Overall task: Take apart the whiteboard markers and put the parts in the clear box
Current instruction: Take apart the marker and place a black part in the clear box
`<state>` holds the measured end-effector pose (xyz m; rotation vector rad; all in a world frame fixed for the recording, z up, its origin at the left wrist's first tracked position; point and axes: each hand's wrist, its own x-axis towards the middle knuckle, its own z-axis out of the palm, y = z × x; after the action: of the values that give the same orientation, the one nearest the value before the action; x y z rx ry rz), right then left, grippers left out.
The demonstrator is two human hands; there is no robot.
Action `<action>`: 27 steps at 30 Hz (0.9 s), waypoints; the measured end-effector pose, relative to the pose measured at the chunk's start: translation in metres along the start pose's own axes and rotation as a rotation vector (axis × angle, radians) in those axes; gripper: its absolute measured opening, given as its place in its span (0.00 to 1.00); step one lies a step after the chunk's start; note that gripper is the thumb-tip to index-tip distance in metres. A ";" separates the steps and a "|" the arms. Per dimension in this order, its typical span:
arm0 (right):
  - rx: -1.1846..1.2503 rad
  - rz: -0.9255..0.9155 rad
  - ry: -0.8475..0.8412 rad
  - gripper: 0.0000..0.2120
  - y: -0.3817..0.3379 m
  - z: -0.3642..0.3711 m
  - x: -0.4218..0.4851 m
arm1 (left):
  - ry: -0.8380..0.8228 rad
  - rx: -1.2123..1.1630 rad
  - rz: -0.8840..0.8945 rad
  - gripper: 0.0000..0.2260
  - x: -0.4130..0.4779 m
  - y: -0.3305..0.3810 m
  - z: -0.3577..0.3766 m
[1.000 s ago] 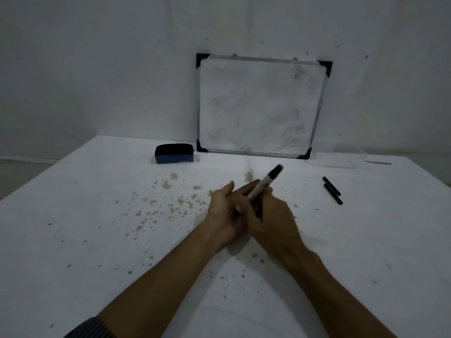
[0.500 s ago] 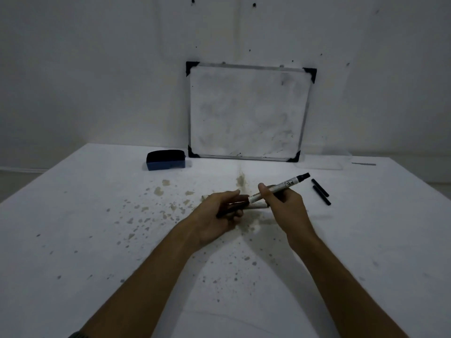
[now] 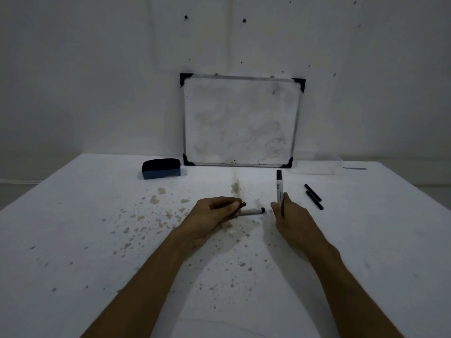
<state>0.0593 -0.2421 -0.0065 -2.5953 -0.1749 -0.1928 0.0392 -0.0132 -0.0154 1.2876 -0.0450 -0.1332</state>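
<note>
Right hand (image 3: 290, 215) pinching marker (image 3: 279, 189) upright; left hand (image 3: 212, 215) closed on cap (image 3: 243, 204), second marker (image 3: 251, 211) just beside on table (image 3: 73, 215).

Two hands: left (image 3: 214, 213), right (image 3: 290, 215). Two markers: one upright (image 3: 279, 189), one flat (image 3: 252, 211). Two black caps (image 3: 313, 196) side by side. One small dark piece (image 3: 243, 204). One whiteboard (image 3: 240, 123), one eraser (image 3: 161, 168), one clear box (image 3: 317, 167), one counter (image 3: 73, 228).

A smudged whiteboard (image 3: 240, 121) leans against the wall on the stained table (image 3: 73, 228), a blue eraser (image 3: 161, 168) just left of it.
</note>
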 end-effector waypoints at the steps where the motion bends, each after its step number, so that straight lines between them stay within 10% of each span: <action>1: -0.082 -0.010 -0.001 0.23 0.002 0.002 0.000 | -0.007 0.001 0.001 0.11 0.001 -0.001 0.000; 10: -0.289 -0.031 0.022 0.20 0.009 0.011 -0.004 | 0.091 0.163 0.113 0.07 0.000 -0.008 0.012; 17: 0.293 -0.228 -0.083 0.14 -0.011 -0.020 -0.008 | 0.218 0.397 0.244 0.10 -0.007 -0.019 0.035; 27: 0.375 -0.236 -0.090 0.09 0.021 -0.064 -0.007 | 0.033 0.481 0.337 0.06 0.006 -0.008 0.078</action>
<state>0.0496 -0.2933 0.0363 -2.2064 -0.5012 -0.1136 0.0357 -0.0909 -0.0013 1.7404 -0.2780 0.2007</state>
